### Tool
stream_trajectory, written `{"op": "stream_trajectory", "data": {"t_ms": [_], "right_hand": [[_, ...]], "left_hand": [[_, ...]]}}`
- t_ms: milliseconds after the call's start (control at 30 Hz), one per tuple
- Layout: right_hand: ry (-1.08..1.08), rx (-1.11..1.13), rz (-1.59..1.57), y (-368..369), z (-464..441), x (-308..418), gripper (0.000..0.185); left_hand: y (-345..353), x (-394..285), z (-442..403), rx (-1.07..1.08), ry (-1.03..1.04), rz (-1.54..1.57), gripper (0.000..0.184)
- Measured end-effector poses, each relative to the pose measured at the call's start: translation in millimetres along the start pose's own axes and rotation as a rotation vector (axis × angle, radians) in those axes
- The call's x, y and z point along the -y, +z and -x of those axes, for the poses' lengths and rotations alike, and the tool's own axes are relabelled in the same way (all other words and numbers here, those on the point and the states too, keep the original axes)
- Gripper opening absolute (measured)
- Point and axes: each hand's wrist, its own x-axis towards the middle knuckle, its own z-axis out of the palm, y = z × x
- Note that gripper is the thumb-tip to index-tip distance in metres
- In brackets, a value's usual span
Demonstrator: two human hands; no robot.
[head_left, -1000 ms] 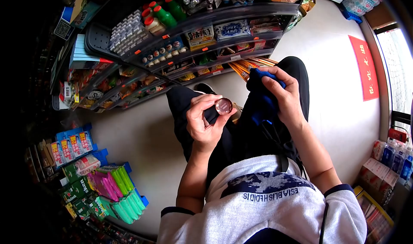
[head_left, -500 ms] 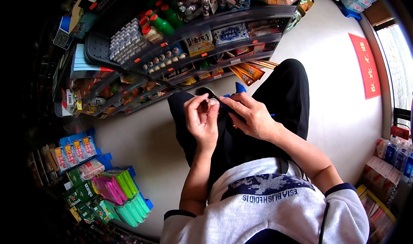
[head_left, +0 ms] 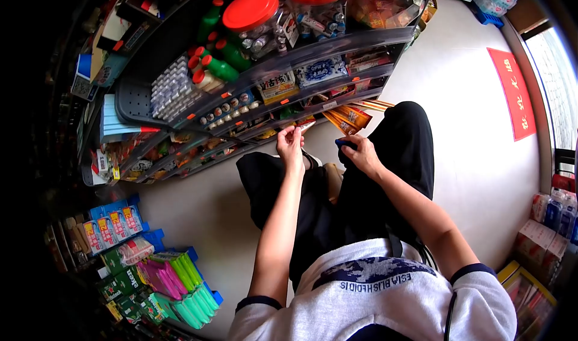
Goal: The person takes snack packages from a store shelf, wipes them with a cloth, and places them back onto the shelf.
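Note:
My left hand [head_left: 291, 148] is raised in front of the lower shelf, thumb and fingers pinched together. A small pale, narrow object [head_left: 306, 125] shows at its fingertips; its kind is unclear. To the right, above my right knee, my right hand [head_left: 362, 155] is closed on a small dark blue object [head_left: 345, 143], perhaps cloth, mostly covered by the fingers. The two hands are apart. Just beyond the right hand, orange packets [head_left: 352, 118] stick out from the bottom shelf.
A curved, tiered shelf [head_left: 271, 109] of sweets stands ahead, with red-lidded jars [head_left: 250, 10] on top. Boxes and green and pink packs [head_left: 189, 305] stand on the floor at left. A red mat [head_left: 512, 93] lies by the doorway; bottles [head_left: 560, 211] stand at right.
Both hands have moved forward, away from my body, and drawn apart; they were close together over my lap. More of the shelf top and jars now shows.

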Motion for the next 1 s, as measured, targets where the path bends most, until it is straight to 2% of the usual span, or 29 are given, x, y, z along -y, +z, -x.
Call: {"op": "stream_trajectory", "data": {"t_ms": [33,100,133,200,267,367,433,767,833,1000], "right_hand": [[0.007,-0.006,0.002,-1,-2,-2,0.027],[0.204,0.015,-0.146,-1,-5,-4,0.027],[0.216,0.015,-0.166,1,-6,-7,0.027],[0.104,-0.007,-0.053,4,-4,-12,0.027],[0.125,0.012,0.0,4,-2,-10,0.028],[0.106,-0.002,0.007,3,-3,-10,0.028],[0.162,0.02,-0.062,0,-5,-7,0.028],[0.174,0.053,-0.037,1,-10,-4,0.028],[0.181,0.058,-0.037,2,-10,-5,0.028],[0.169,0.049,-0.032,3,-10,-7,0.028]], "left_hand": [[7,6,-12,-0.038,0.002,-0.004,0.023],[21,21,-37,-0.076,0.014,0.027,0.023],[26,27,-49,-0.071,0.035,0.009,0.024],[38,37,-71,-0.117,0.105,-0.145,0.023],[39,64,-101,-0.15,0.231,-0.336,0.022],[48,60,-110,-0.136,0.233,-0.395,0.023],[52,65,-116,-0.12,0.322,-0.543,0.021],[63,55,-108,-0.091,0.253,-0.912,0.017],[64,53,-108,-0.01,0.323,-0.994,0.025],[65,62,-115,-0.032,0.356,-0.944,0.016]]}}
